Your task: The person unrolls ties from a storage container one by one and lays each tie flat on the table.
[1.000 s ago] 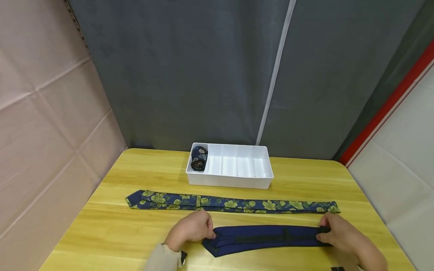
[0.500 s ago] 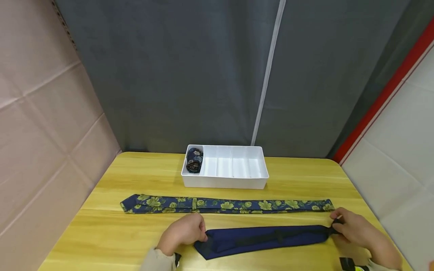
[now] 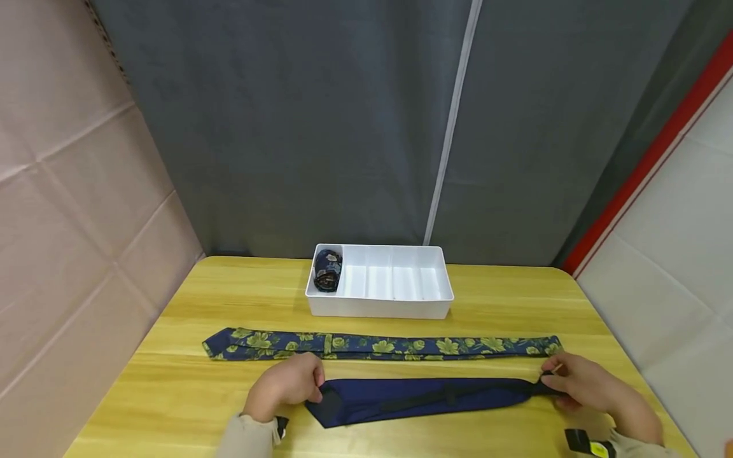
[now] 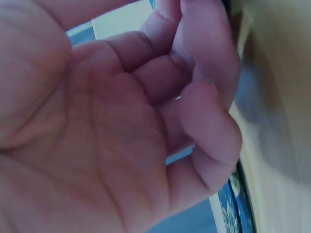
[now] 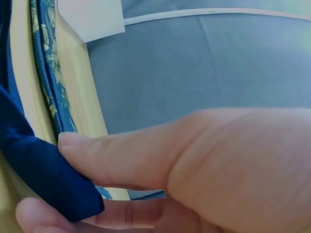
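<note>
A plain navy necktie (image 3: 424, 397) lies back side up along the front of the table, its wide pointed end to the left. My left hand (image 3: 289, 385) pinches the corner of that wide end; in the left wrist view its fingers are curled and hide the cloth. At the other end my right hand (image 3: 590, 385) grips the narrow, bunched part of the tie between thumb and fingers. The right wrist view shows the navy end (image 5: 58, 179) between them. Just behind, a navy necktie with yellow-green flowers (image 3: 383, 345) stretches flat across the table.
A white divided box (image 3: 378, 308) stands at the back of the wooden table (image 3: 504, 305). A rolled dark patterned tie (image 3: 328, 270) sits in its left compartment. A grey curtain (image 3: 321, 127) hangs behind, with pale walls at both sides.
The right hand has moved outward to the narrow end of the navy tie, which now tapers there. Both hands and the tie have then shifted left together. The flowered tie stays put.
</note>
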`<state>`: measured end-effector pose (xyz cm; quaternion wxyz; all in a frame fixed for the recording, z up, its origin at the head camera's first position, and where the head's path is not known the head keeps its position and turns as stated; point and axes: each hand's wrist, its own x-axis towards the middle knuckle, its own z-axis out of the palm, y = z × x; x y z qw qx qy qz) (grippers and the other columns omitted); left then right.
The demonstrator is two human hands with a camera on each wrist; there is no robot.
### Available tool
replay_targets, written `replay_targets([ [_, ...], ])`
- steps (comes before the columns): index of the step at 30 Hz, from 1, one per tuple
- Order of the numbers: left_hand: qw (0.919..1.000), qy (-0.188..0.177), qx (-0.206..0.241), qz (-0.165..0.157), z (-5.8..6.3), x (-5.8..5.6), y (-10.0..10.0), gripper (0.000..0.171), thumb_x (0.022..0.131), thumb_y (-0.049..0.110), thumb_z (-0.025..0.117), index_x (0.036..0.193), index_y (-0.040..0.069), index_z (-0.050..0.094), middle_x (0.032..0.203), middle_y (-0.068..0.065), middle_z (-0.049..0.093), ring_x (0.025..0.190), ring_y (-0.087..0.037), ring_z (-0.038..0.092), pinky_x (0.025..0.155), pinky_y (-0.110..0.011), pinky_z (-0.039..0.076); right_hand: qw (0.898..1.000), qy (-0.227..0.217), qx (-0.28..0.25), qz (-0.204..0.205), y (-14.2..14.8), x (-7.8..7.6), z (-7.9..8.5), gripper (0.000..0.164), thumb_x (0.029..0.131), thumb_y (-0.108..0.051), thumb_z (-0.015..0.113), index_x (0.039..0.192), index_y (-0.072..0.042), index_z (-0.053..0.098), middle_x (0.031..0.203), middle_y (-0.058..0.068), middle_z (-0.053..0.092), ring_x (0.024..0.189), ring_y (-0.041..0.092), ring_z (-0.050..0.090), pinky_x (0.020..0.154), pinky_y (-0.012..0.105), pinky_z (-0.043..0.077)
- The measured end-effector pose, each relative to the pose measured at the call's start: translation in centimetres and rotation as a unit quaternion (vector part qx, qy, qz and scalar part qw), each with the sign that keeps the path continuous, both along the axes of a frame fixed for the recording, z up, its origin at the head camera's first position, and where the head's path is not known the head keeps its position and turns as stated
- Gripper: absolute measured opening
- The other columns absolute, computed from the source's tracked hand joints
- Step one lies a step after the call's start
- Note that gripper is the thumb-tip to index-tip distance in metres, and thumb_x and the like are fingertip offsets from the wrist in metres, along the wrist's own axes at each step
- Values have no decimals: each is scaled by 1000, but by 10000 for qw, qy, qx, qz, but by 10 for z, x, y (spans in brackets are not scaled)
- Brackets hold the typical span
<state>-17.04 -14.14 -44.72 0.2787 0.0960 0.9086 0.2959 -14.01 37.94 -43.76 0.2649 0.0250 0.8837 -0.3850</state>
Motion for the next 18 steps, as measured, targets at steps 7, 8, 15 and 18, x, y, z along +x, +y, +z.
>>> replay_targets([
  [7, 9994, 65, -47, 332, 4, -3, -14, 20, 82, -1, 80, 80, 7, 62, 78, -5, 55, 68, -21, 48, 65, -34, 39, 9989, -139, -453, 19, -7, -2, -3, 30, 105, -13, 55, 120, 11, 46, 93, 9, 61, 67, 17, 61, 60, 29, 54],
  [8, 9992, 71, -81, 373, 4, -4, -16, 20, 82, 0, 80, 80, 8, 62, 78, -5, 55, 68, -21, 48, 65, -34, 39, 9985, -167, -521, 21, -8, -2, -3, 30, 105, -14, 55, 120, 11, 45, 92, 9, 60, 66, 17, 61, 60, 29, 54],
  [15, 9983, 124, -300, 485, 5, -4, -21, 22, 81, 1, 82, 76, 9, 62, 76, -4, 54, 67, -20, 48, 62, -31, 38, 9980, -245, -569, 88, -13, -2, -4, 28, 105, -16, 56, 117, 7, 46, 88, 8, 58, 66, 17, 60, 60, 31, 54],
  [18, 9977, 152, -396, 530, 6, -3, -21, 22, 80, 1, 82, 76, 9, 63, 77, -4, 55, 67, -19, 48, 62, -31, 39, 9996, -145, -243, 28, -15, -5, -5, 25, 104, -17, 58, 113, 4, 50, 92, 8, 61, 70, 18, 60, 61, 34, 53],
])
